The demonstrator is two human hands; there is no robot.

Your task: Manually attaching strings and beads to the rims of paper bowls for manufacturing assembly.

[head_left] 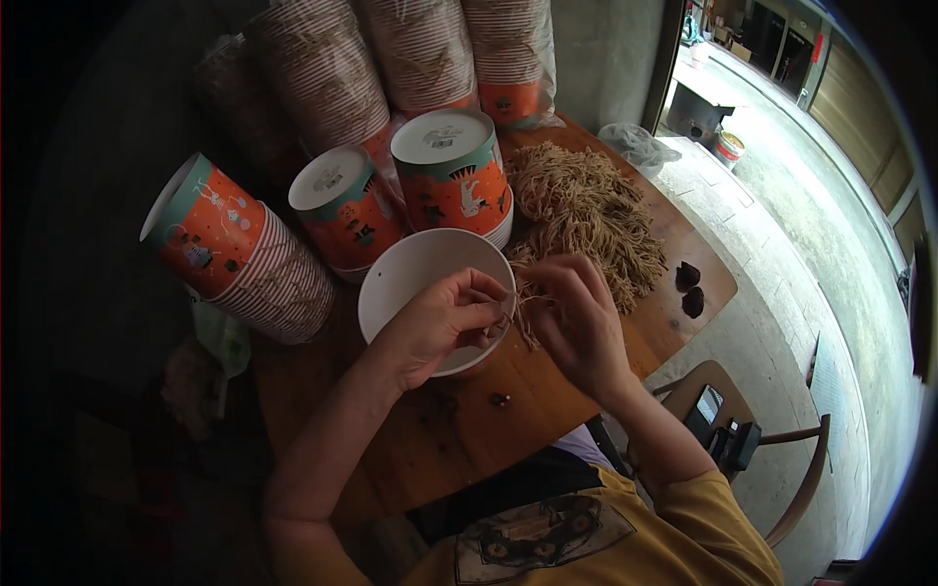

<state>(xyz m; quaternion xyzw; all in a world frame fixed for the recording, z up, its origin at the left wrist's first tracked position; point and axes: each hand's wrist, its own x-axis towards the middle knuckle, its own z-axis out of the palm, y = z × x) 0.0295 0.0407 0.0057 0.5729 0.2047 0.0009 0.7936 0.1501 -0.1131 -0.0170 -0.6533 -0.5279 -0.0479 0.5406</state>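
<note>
A white paper bucket (405,278) stands on the wooden table before me, its opening facing up and a small dark hole near its rim. Over its right side, my left hand (454,327) is closed in a pinch on a thin tan cord. Just right of the rim, my right hand (581,327) has its fingers bent close to the same cord; motion blurs them, and their grip is hard to make out. A heap of tan cords (586,215) lies beyond my right hand.
Upside-down orange and green paper buckets (449,181) stand behind the white one, with a tilted stack (244,249) at left. Tall wrapped stacks (420,49) rise behind. Two dark pieces (691,290) lie near the table's right edge. A chair (718,391) holds a phone (705,405).
</note>
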